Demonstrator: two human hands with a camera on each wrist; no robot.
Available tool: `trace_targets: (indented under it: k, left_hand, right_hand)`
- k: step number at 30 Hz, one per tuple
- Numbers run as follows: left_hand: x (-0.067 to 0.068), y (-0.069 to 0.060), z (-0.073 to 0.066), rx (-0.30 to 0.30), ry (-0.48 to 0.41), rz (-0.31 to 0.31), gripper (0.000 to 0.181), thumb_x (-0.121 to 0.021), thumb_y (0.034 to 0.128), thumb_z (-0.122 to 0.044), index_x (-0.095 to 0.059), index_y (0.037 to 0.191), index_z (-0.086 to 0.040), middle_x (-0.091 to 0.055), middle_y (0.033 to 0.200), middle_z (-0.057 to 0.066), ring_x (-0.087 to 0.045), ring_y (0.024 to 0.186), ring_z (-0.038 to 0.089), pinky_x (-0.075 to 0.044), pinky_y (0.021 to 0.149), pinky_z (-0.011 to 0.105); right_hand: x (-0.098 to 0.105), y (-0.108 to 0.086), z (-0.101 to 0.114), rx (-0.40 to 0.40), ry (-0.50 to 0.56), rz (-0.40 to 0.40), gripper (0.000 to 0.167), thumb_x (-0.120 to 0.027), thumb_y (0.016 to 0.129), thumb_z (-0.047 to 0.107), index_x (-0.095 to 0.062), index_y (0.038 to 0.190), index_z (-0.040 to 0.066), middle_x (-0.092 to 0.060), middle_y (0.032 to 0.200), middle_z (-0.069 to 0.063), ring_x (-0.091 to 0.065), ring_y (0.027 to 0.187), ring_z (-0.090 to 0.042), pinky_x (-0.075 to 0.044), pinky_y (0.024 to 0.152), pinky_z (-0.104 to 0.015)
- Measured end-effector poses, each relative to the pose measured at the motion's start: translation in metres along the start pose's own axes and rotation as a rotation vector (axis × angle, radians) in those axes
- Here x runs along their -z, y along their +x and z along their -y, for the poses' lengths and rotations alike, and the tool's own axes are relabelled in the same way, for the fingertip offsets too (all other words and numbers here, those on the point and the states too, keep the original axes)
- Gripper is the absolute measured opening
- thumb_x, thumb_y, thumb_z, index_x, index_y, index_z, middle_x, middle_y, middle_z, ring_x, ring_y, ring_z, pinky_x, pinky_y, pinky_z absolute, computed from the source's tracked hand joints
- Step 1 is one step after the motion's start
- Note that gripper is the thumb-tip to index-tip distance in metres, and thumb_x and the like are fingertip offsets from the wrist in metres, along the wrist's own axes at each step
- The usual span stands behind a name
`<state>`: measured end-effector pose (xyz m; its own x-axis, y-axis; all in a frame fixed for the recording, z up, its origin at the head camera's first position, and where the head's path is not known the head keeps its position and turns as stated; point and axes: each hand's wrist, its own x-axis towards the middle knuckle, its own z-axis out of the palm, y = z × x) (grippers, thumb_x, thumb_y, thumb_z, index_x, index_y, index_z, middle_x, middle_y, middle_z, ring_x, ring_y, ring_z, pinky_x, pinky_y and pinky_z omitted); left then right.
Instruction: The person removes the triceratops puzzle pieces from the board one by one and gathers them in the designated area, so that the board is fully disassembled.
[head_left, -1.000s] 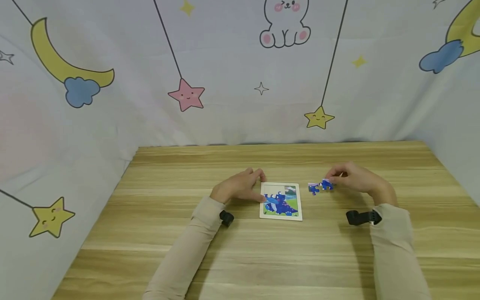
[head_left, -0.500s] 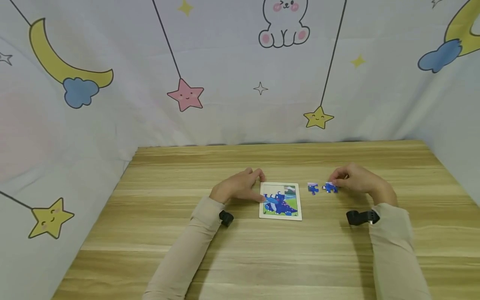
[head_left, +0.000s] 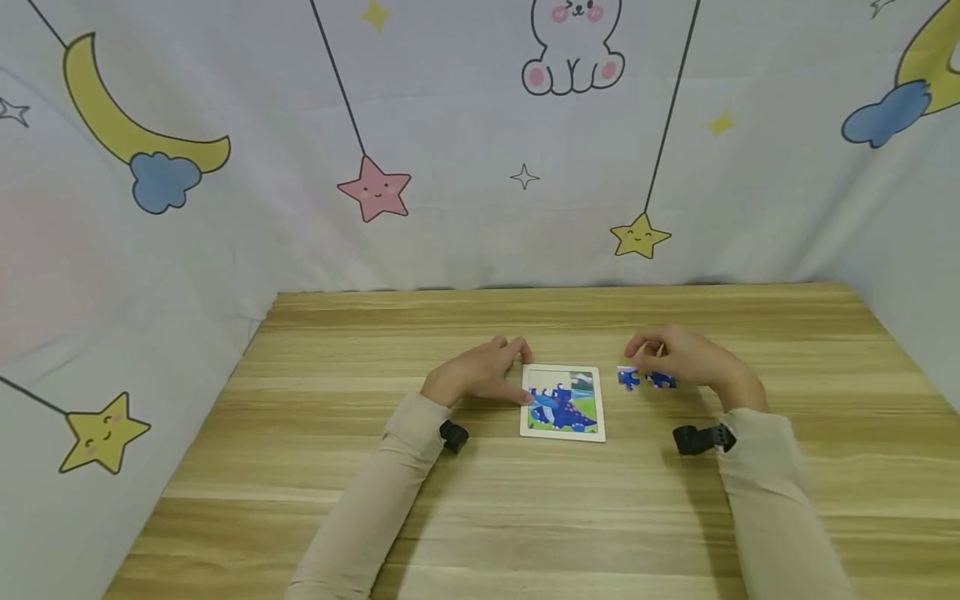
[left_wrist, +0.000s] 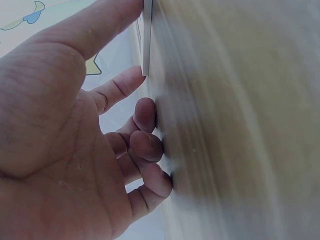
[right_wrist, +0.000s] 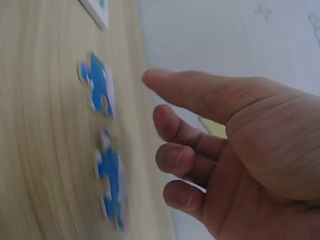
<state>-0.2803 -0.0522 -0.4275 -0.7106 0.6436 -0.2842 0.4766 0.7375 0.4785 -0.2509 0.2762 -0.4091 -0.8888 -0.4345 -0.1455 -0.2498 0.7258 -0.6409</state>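
A square white-framed jigsaw puzzle (head_left: 562, 435) with a blue dinosaur picture lies on the table, bare at its upper left. My left hand (head_left: 483, 372) rests at its left side; the straight thumb touches the frame's left edge and the index fingertip meets the upper corner. In the left wrist view its other fingertips (left_wrist: 146, 146) rest on the tabletop. To the right of the frame lie two loose blue puzzle pieces, a left piece (head_left: 627, 379) and a right piece (head_left: 663, 381). My right hand (head_left: 686, 354) hovers just above them, holding nothing, its thumb and fingers apart in the right wrist view.
The wooden table (head_left: 480, 517) reaches back to a white cloth backdrop (head_left: 450, 242) printed with stars, moons and a bear. A black wrist camera (head_left: 703, 439) is strapped to the right arm, another camera (head_left: 453, 436) to the left.
My right hand has let go of the right puzzle piece after shifting it slightly right, and has moved left over the pieces. My left hand and the frame have stayed put.
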Motion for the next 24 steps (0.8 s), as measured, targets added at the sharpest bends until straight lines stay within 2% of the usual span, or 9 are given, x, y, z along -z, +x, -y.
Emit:
trace_targets:
  k: [5, 11, 18, 24]
  left_hand:
    - [0.0, 0.001, 0.0, 0.004, 0.011, 0.0, 0.054, -0.077, 0.0875, -0.043, -0.047, 0.126, -0.021, -0.046, 0.108, 0.006, -0.048, 0.091, 0.021, -0.042, 0.08, 0.034]
    - [0.0, 0.002, 0.0, 0.017, 0.01, 0.004, 0.054, -0.077, 0.0871, -0.045, -0.047, 0.126, -0.022, -0.047, 0.11, 0.005, -0.05, 0.093, 0.021, -0.044, 0.082, 0.035]
    - [0.0, 0.002, -0.001, 0.021, 0.007, 0.008, 0.054, -0.077, 0.0867, -0.045, -0.047, 0.125, -0.024, -0.047, 0.109, 0.005, -0.05, 0.093, 0.021, -0.044, 0.082, 0.035]
    - [-0.001, 0.002, 0.0, 0.026, 0.014, 0.008, 0.054, -0.077, 0.0867, -0.045, -0.047, 0.126, -0.024, -0.047, 0.11, 0.004, -0.049, 0.093, 0.02, -0.043, 0.081, 0.033]
  right_hand:
    - [-0.019, 0.018, 0.019, 0.053, 0.016, 0.052, 0.02, -0.07, 0.095, 0.014, -0.067, 0.113, 0.006, -0.058, 0.081, -0.004, -0.049, 0.066, -0.017, -0.041, 0.057, -0.03]
    - [-0.038, 0.032, 0.03, 0.081, 0.007, 0.127, 0.029, -0.076, 0.088, 0.013, -0.064, 0.113, 0.005, -0.055, 0.078, -0.002, -0.049, 0.07, -0.016, -0.04, 0.063, -0.03]
    - [-0.046, 0.037, 0.034, 0.056, -0.032, 0.127, 0.033, -0.08, 0.086, 0.012, -0.06, 0.111, 0.005, -0.049, 0.077, -0.003, -0.045, 0.07, -0.016, -0.038, 0.064, -0.031]
    - [-0.049, 0.037, 0.036, 0.079, -0.086, 0.101, 0.034, -0.081, 0.085, 0.012, -0.056, 0.109, 0.006, -0.049, 0.093, -0.008, -0.046, 0.086, -0.022, -0.039, 0.076, -0.037]
